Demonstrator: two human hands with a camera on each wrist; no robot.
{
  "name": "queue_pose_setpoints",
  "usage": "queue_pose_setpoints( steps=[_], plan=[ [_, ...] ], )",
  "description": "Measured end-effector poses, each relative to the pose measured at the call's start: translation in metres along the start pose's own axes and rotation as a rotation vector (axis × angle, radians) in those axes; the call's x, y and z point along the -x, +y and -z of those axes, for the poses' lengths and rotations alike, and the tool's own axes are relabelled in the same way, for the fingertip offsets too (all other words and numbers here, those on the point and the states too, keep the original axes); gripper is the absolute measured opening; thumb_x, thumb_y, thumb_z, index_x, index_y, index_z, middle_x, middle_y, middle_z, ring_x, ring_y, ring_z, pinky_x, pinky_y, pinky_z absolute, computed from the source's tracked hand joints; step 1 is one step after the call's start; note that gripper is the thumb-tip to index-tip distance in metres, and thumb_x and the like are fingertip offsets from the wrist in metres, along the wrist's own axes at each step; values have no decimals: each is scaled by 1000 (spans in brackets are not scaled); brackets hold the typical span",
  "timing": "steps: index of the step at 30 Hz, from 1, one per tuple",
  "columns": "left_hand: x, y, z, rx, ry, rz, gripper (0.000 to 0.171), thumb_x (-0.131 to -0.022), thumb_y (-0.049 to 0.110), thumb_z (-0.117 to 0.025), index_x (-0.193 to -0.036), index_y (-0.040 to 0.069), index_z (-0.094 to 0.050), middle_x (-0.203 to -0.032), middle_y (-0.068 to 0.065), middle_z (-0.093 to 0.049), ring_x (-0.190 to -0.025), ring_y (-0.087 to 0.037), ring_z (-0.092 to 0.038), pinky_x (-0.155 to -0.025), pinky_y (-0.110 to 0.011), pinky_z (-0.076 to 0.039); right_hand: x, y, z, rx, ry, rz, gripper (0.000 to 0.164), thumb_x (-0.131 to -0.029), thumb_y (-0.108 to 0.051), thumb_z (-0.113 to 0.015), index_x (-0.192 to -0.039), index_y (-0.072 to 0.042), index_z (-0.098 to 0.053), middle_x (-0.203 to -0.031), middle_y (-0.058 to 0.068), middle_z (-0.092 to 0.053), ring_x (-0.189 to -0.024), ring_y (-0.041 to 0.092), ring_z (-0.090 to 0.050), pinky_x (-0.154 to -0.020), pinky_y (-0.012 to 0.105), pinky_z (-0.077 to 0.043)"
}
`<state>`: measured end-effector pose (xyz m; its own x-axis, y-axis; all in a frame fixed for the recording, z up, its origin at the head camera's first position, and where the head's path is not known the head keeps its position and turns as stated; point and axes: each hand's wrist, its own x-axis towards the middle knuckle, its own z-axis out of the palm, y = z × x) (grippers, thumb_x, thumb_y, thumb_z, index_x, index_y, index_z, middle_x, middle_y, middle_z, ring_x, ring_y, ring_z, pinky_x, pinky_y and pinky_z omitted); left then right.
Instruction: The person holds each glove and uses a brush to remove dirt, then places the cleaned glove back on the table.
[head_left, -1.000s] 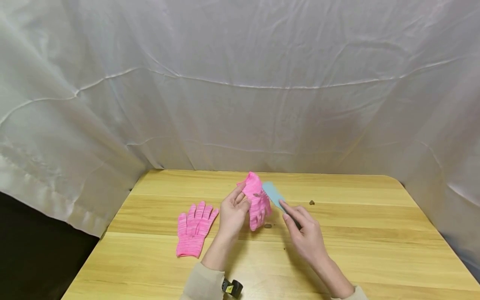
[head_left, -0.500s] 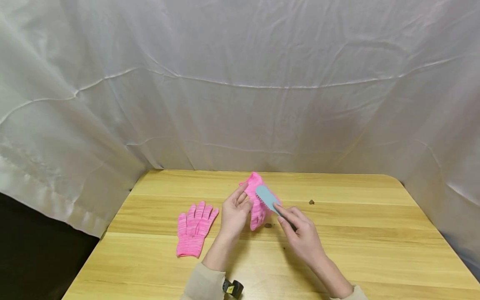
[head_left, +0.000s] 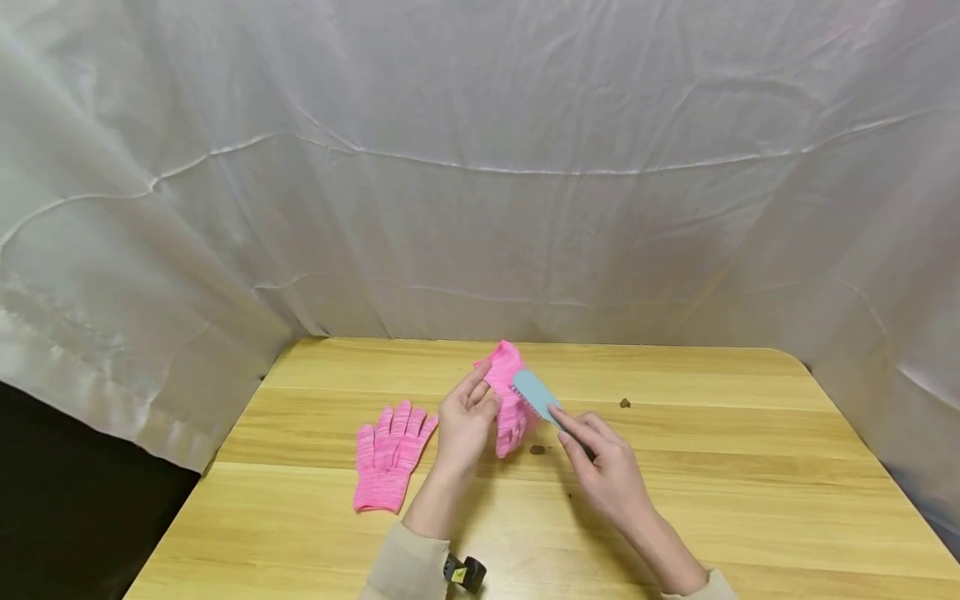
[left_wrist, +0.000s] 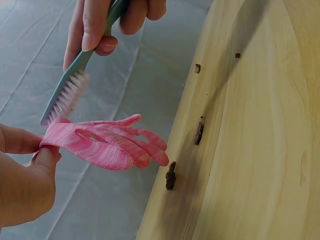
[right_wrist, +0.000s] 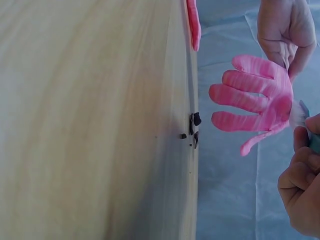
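Note:
My left hand (head_left: 463,425) pinches a pink knitted glove (left_wrist: 100,145) near its cuff and holds it up over the table, its fingers drooping. My right hand (head_left: 611,467) grips the dark handle of a blue-green brush (head_left: 534,392), index finger laid along its back. White bristles (left_wrist: 70,97) meet the glove close to the pinched end in the left wrist view. A dark smudge shows on the glove's palm (right_wrist: 280,105) in the right wrist view. To the left, a second pink glove (head_left: 390,462) lies flat on the wooden table.
Dark brown crumbs (left_wrist: 171,177) are scattered on the table (head_left: 712,500) beneath the raised glove. Another small brown lump (head_left: 625,403) lies farther right. A grey-white cloth curtain (head_left: 480,233) hangs along the back and sides. A black wrist device (head_left: 465,573) sits at the left sleeve.
The brush has moved left from the glove's right side onto it, covering the dark smudge seen earlier in the head view. The left hand and the flat glove stay about in place.

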<state>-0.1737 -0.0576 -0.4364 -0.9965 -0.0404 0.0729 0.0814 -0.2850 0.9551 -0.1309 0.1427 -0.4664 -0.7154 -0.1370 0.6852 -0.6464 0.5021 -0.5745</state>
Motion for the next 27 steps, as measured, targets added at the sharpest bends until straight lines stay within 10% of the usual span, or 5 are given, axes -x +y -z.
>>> queue_pose_setpoints(
  steps=[14, 27],
  plan=[
    [-6, 11, 12, 14, 111, -61, 60, -93, -13, -56, -151, 1, -50, -150, -29, -50, -132, -36, -59, -94, -23, -59, -2, 2, 6, -32, 38, -50, 42, -91, 9, -70, -131, -3, -71, -95, 7, -70, -63, 2, -45, -48, 15, -41],
    [2, -5, -3, -58, -9, -48, 59, -94, -13, -56, -150, 2, -52, -149, -32, -50, -133, -40, -57, -103, -30, -54, -2, -1, 4, -92, -23, -21, 42, -94, 8, -68, -134, -2, -68, -97, 5, -69, -65, 3, -45, -50, 15, -43]
  ],
)
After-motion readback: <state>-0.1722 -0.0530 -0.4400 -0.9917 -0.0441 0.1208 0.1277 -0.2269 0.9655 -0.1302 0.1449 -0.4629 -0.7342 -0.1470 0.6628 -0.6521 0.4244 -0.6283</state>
